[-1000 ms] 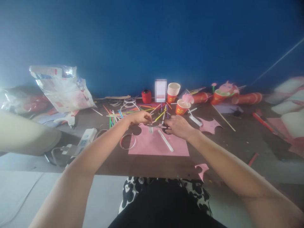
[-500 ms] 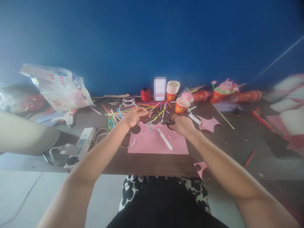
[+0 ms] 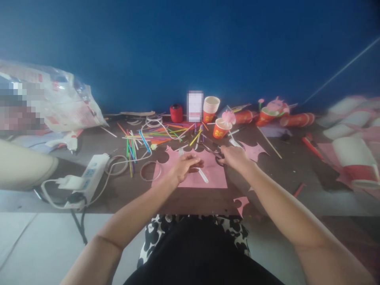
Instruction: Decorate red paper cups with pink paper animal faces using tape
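Note:
My right hand (image 3: 236,157) is closed round the dark handles of a pair of scissors (image 3: 220,159), whose blades point left over the far edge of a pink paper sheet (image 3: 178,179). Curved bites are cut out along that edge. Above the sheet's middle, my left hand (image 3: 186,164) has its fingers pinched together; anything between them is too small or hidden to name. A white strip (image 3: 203,175) lies on the sheet, just right of my left hand. Near the sheet's top left is a small clear-and-white piece (image 3: 181,151).
Colourful sticks (image 3: 133,144) and tape rolls (image 3: 150,171) lie left of the sheet, beside a power strip (image 3: 92,174) and a glue gun (image 3: 67,140). Behind stand a red cup (image 3: 221,130), stacked cups (image 3: 211,107) and a red spool (image 3: 176,113). Pink offcuts (image 3: 252,151) lie to the right.
My left hand has come down and toward me, from the sheet's far edge to over its middle. My right hand keeps the scissors, with little movement. The whole view has shifted slightly.

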### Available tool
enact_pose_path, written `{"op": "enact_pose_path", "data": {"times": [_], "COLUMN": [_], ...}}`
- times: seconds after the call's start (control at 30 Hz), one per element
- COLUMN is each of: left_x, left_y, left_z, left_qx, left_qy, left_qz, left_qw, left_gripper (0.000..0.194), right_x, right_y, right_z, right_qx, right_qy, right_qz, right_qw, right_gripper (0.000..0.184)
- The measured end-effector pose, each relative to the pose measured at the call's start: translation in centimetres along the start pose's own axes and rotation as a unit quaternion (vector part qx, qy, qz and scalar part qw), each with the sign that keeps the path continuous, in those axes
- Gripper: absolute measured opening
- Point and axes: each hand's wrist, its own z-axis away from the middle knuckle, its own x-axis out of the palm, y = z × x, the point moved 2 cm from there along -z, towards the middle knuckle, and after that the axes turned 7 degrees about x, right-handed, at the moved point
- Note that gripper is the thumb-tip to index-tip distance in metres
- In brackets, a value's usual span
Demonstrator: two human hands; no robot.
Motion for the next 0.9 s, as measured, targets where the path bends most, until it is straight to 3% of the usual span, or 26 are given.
{"op": "enact_pose_path", "data": {"times": [0.13, 0.3, 0.5, 0.7, 0.8, 0.9], "left_x": [0.4, 0.4, 0.1, 0.2, 0.4, 0.7], "left_y": [-1.0, -1.1, -1.4, -1.4, -1.3, -1.3], "left_z": [-0.3, -0.1, 0.0, 0.1, 0.0, -0.1], "left_qx": [0.005, 0.008, 0.002, 0.011, 0.021, 0.028], "left_qy": [0.020, 0.024, 0.045, 0.047, 0.048, 0.048], "left_qz": [0.023, 0.051, 0.054, 0.062, 0.056, 0.049], "left_qw": [1.000, 0.998, 0.998, 0.997, 0.997, 0.997], "left_gripper": [0.027, 0.028, 0.026, 0.027, 0.027, 0.026], "right_x": [-0.1, 1.5, 3.3, 2.9, 1.9, 0.7], "right_y": [-0.3, -2.5, -4.1, -3.8, -3.2, -3.1], "right_z": [0.6, 2.6, 3.2, 3.2, 3.3, 3.6], "right_qx": [-0.034, -0.081, -0.075, -0.067, -0.038, -0.014], "right_qy": [-0.015, -0.027, -0.020, 0.004, 0.021, 0.019], "right_qz": [-0.052, -0.117, -0.163, -0.236, -0.384, -0.572], "right_qw": [0.998, 0.989, 0.984, 0.969, 0.922, 0.820], "right_gripper": [0.019, 0.015, 0.010, 0.009, 0.015, 0.017]}}
